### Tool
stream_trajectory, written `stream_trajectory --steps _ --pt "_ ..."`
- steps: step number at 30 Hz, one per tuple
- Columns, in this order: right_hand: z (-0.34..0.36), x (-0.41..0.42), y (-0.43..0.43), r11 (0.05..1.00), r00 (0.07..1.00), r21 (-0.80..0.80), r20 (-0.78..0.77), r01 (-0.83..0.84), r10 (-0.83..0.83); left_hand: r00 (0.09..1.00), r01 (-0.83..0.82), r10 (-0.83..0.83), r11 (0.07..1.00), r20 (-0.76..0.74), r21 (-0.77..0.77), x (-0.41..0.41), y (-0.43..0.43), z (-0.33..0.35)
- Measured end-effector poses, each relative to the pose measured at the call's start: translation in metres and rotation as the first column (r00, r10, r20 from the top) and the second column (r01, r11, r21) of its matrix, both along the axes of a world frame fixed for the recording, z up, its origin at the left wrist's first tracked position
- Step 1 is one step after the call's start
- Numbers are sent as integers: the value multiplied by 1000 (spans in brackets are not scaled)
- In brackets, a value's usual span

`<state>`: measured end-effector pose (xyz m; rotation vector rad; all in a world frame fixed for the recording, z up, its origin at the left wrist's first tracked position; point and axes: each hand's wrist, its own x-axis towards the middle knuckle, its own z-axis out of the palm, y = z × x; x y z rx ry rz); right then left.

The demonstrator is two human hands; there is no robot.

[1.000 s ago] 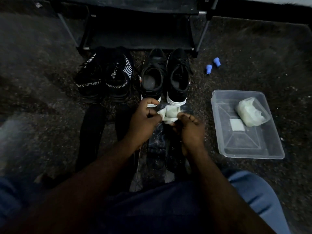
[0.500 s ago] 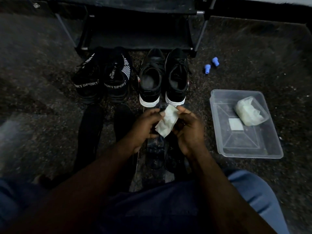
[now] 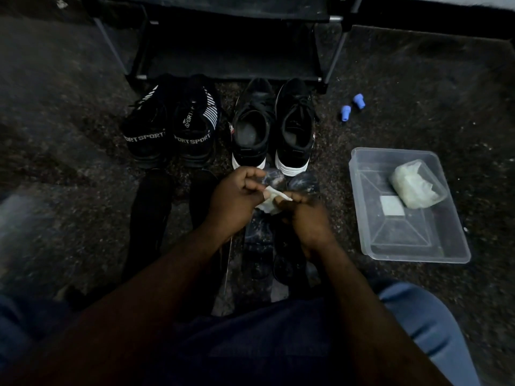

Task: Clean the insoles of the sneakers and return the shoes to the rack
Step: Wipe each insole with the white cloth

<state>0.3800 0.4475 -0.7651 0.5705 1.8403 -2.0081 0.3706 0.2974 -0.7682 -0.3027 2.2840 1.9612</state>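
My left hand (image 3: 237, 199) and my right hand (image 3: 306, 218) both pinch a small white wipe (image 3: 271, 200) between them, above two dark dusty insoles (image 3: 257, 238) lying on the floor. Two plain black insoles (image 3: 150, 215) lie to the left. Behind them stand a pair of black "SPORT" sneakers (image 3: 170, 129) and a pair of black sneakers with white soles (image 3: 274, 126), heels toward me. The black shoe rack (image 3: 231, 45) stands at the back, its lower shelf bare.
A clear plastic tub (image 3: 370, 232) sits on the floor at the right, holding a bag of white wipes (image 3: 415, 185) and a small white square. Two small blue caps (image 3: 351, 105) lie near the rack's right leg. My knees fill the bottom.
The wipe was held spread open half a second ago; now it is bunched smaller between both hands, which have moved closer together and a little lower.
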Motion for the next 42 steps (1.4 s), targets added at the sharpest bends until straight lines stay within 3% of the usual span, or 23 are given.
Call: stream_trajectory --steps 5,11,13,16,20,22,28,32,33,36,38,42 --pt "-1 -2 0 998 999 -53 -13 44 -45 996 29 -29 1000 78 -6 2 1 -8" --pt "-4 -6 4 993 991 12 -63 121 -120 984 -10 9 1000 176 2 -1 5 -13" --pt "-2 -6 6 988 987 -36 -42 151 -153 985 -32 54 990 167 -135 -3 4 -17" --pt "-3 -6 9 986 986 -56 -29 160 -162 987 -59 127 856 98 -514 -9 3 -24" --pt "-3 -7 13 982 982 12 -21 190 -189 983 48 94 700 158 -713 -24 10 -27" --pt "-5 -7 14 980 980 18 -13 199 -199 972 92 98 681 214 -726 -29 14 -22" --pt "-4 -7 13 975 975 -13 -10 221 -221 931 -13 196 861 309 -508 -35 13 -10" --pt "8 -3 16 968 966 -41 -60 248 -250 923 6 95 966 372 -260 -28 12 5" --pt "11 -1 15 968 964 -43 -89 247 -250 914 -57 110 988 391 -145 -23 11 14" --pt "19 12 6 989 979 -24 -144 146 -148 895 -249 150 950 421 189 -11 3 34" --pt "26 21 1 992 985 -72 -129 107 -115 910 -228 74 911 407 344 -4 -2 46" --pt "54 32 -7 985 991 -172 -126 34 -56 944 -195 23 843 329 501 8 -13 76"
